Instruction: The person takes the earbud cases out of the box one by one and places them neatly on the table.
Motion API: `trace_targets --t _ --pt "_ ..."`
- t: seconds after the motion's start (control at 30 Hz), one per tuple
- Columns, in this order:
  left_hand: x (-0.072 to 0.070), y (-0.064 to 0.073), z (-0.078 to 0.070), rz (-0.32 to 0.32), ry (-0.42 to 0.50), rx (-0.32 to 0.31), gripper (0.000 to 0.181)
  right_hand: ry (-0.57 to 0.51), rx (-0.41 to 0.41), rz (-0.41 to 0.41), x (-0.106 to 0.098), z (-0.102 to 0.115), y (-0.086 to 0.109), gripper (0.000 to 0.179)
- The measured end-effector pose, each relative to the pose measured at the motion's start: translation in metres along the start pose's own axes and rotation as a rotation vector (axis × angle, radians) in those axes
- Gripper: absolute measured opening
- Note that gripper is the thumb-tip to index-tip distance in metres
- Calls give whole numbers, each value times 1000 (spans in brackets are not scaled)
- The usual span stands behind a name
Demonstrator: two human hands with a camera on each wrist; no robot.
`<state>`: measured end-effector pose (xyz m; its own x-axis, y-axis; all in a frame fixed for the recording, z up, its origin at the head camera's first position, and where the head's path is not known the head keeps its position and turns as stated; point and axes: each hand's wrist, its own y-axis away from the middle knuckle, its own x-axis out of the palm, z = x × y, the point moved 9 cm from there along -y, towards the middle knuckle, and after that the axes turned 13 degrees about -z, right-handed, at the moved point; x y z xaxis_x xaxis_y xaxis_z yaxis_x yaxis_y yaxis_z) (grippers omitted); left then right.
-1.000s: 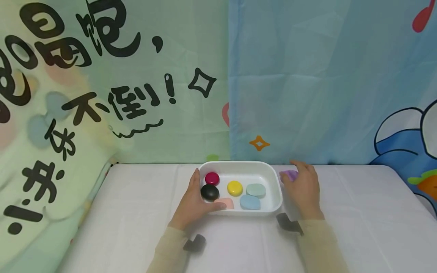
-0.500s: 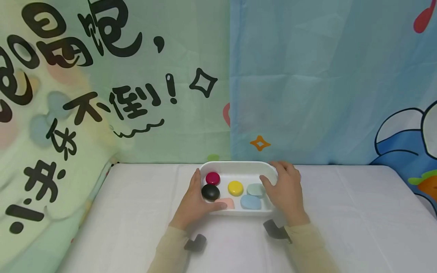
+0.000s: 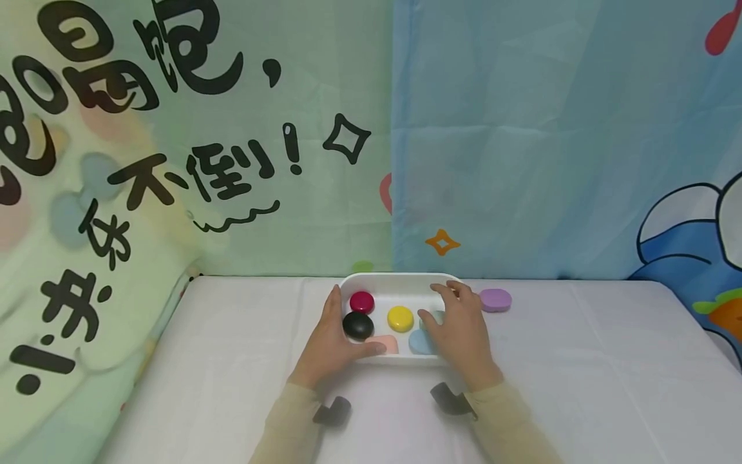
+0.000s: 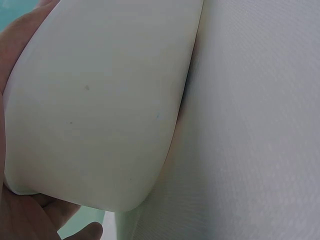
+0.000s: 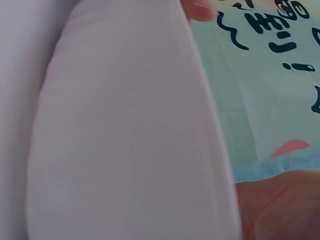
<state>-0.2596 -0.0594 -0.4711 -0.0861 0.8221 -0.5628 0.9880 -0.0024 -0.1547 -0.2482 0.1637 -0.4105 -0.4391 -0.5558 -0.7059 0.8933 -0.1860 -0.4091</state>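
A white tray (image 3: 406,281) sits on the table, its left end held by my left hand (image 3: 330,345) with the thumb over the front rim. Inside lie a dark red round piece (image 3: 362,302), a black one (image 3: 357,326), a yellow one (image 3: 400,318), a pink piece (image 3: 390,344) and a light blue piece (image 3: 420,343). Over the tray's right part hovers my right hand (image 3: 464,328), fingers apart, partly covering the pale green piece (image 3: 438,316) and the blue one. Nothing shows in its grasp. To the tray's right, a purple oval piece (image 3: 495,299) rests on the cloth.
A white cloth (image 3: 608,374) covers the table. Behind it hang a green curtain (image 3: 324,238) with black writing and a blue curtain (image 3: 551,193), close to the tray's far side. Both wrists carry dark camera mounts.
My right hand has let go of the purple piece outside the tray and moved left over the tray's right part. The left hand keeps its hold on the tray.
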Motion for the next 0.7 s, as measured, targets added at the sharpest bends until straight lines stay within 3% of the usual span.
trace_targets --t 0.3,0.7 --pt "0 1 -1 5 2 0 132 93 -22 41 14 -3 6 48" --pt "2 -1 1 11 1 3 133 206 8 104 20 -8 8 49"
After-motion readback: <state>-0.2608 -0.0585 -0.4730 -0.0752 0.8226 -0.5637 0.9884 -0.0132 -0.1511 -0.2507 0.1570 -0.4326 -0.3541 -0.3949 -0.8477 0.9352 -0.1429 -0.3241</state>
